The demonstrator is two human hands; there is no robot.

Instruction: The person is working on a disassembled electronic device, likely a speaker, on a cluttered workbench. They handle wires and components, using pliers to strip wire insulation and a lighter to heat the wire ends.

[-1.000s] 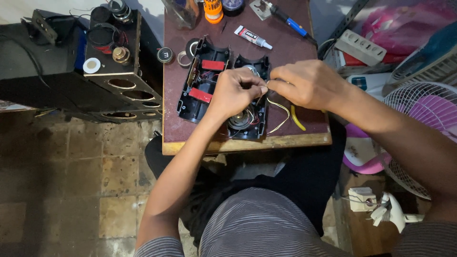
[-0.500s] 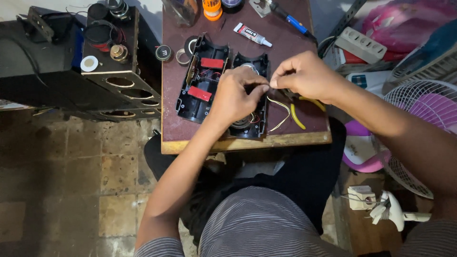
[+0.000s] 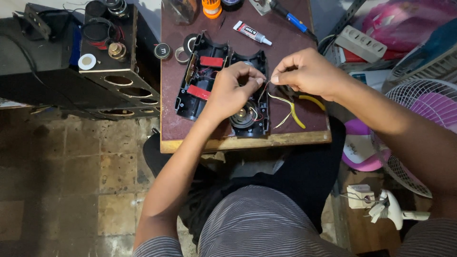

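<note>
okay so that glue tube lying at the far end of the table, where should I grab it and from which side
Take the glue tube across its flat white body, coming from above. It lies flat and slanted on the table, its narrow nozzle pointing right toward the soldering iron, so grip the wider middle, not the tip.

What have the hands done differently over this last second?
Both hands lifted a little off the opened black casing and drew apart: the left hand and right hand now pinch thin wires between their fingertips. The casing, glue tube and small table stayed put.
</note>
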